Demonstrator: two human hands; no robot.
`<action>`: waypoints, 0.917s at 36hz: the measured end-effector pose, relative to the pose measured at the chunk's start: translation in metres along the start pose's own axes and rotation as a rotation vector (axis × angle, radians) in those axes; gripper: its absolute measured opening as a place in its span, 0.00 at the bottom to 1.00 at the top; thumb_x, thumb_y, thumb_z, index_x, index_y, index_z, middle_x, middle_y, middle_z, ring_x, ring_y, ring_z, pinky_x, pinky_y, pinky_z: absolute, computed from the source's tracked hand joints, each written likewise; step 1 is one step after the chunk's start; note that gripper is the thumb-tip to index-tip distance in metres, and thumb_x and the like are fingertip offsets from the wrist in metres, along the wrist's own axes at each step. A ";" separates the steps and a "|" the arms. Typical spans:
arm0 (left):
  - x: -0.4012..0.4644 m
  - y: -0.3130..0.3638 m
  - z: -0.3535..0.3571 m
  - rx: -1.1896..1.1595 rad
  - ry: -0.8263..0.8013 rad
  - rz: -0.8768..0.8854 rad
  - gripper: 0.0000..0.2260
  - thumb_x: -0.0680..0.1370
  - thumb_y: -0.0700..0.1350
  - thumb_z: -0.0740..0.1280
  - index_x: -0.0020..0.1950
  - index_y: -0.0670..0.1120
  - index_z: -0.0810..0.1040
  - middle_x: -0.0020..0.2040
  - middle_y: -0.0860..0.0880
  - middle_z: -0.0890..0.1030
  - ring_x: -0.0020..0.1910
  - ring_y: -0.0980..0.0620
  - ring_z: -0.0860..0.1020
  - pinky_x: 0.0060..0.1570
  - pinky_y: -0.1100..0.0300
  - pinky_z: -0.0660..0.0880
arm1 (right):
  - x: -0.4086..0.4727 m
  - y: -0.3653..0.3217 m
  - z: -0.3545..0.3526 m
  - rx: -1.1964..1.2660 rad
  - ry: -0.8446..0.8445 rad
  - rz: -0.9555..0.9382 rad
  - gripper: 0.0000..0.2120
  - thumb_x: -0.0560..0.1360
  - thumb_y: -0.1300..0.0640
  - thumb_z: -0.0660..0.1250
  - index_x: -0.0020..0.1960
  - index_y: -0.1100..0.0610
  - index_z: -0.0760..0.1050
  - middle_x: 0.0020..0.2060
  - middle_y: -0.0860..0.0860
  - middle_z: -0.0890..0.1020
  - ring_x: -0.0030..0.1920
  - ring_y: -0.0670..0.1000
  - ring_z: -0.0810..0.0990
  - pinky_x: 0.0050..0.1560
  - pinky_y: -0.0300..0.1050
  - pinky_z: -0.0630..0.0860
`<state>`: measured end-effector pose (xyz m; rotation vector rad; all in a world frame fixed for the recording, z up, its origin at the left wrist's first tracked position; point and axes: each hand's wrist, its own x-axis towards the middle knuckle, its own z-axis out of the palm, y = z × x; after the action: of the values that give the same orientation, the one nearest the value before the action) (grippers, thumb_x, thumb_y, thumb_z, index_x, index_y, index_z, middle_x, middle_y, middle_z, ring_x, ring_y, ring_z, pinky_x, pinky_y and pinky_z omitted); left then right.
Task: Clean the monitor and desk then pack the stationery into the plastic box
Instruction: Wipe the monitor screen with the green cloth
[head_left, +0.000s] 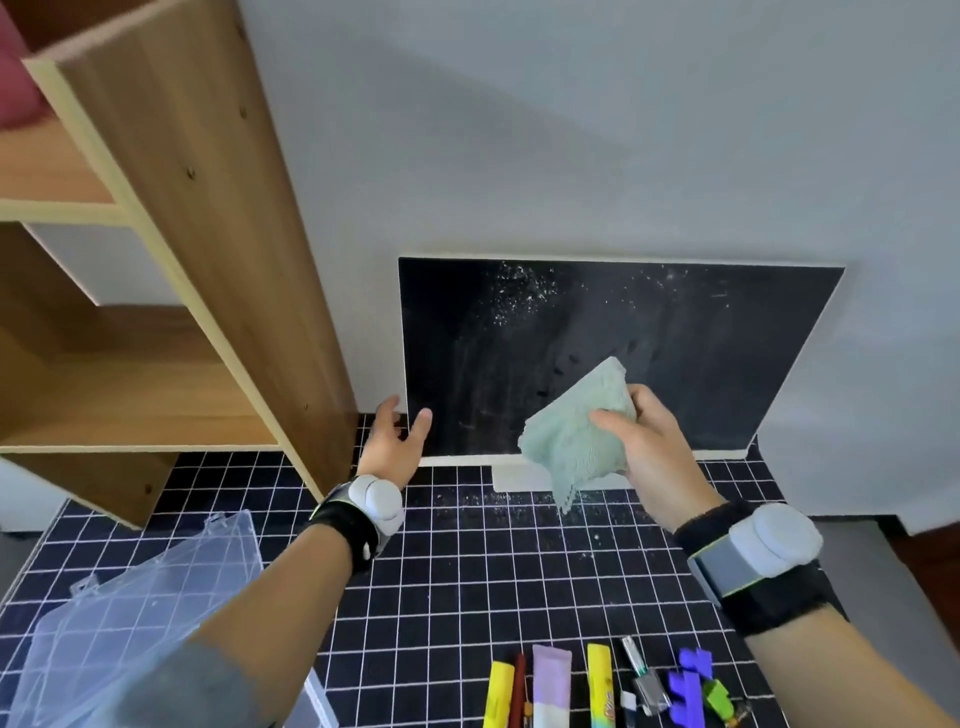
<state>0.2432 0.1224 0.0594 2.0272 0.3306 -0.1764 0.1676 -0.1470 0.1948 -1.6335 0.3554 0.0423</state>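
- Closest to you, the stationery (608, 686) is lying loose in a row at the near edge of the desk (467, 597). There are yellow and purple markers, a red pen and some small bits on the right. The long ones all run near-to-far, side by side, tips pointing roughly at the monitor. None of it is packed yet.
- Near left, the clear plastic box (135, 608) sits open with its lid tilted up, partly under your left forearm. As far as I can see there's nothing in it.
- Mid desk still has white specks scattered in front of the monitor's foot, so I'd say the desk wipe isn't done.
- Your right hand (644, 441) has its grip bunched around the pale green cloth (571, 436), held up at the lower middle of the screen with a corner hanging down.
- Your left hand (395, 441) is open, with its fingers spread around the monitor's lower left corner. It looks like it's steadying the monitor, not holding anything.
- Farthest, the monitor (613, 353) stands against the wall, long axis left-right. It's smeared with streaks in the middle and has white speckles up top, so it's only partly cleaned, I reckon.
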 end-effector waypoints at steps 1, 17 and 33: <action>0.006 0.002 -0.001 -0.011 -0.024 0.005 0.30 0.79 0.64 0.61 0.77 0.54 0.59 0.72 0.47 0.71 0.69 0.46 0.73 0.66 0.52 0.69 | 0.002 -0.005 0.004 -0.011 0.010 -0.024 0.07 0.78 0.59 0.66 0.56 0.57 0.73 0.53 0.57 0.81 0.56 0.59 0.81 0.53 0.62 0.79; 0.035 0.008 -0.005 -0.059 -0.171 0.096 0.21 0.83 0.59 0.57 0.68 0.47 0.72 0.62 0.57 0.76 0.61 0.57 0.72 0.60 0.62 0.65 | 0.044 -0.069 0.059 -0.257 0.110 -0.537 0.06 0.81 0.63 0.59 0.57 0.56 0.69 0.41 0.48 0.72 0.35 0.39 0.70 0.36 0.31 0.69; 0.050 0.020 0.002 -0.076 -0.147 0.135 0.26 0.79 0.67 0.56 0.60 0.47 0.75 0.54 0.52 0.82 0.56 0.51 0.79 0.60 0.53 0.74 | 0.118 -0.069 0.101 -0.605 0.289 -0.705 0.16 0.80 0.59 0.60 0.67 0.51 0.71 0.50 0.52 0.73 0.52 0.53 0.72 0.49 0.43 0.68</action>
<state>0.2972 0.1198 0.0618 1.9411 0.1064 -0.2239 0.3158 -0.0688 0.2227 -2.2920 -0.0478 -0.6820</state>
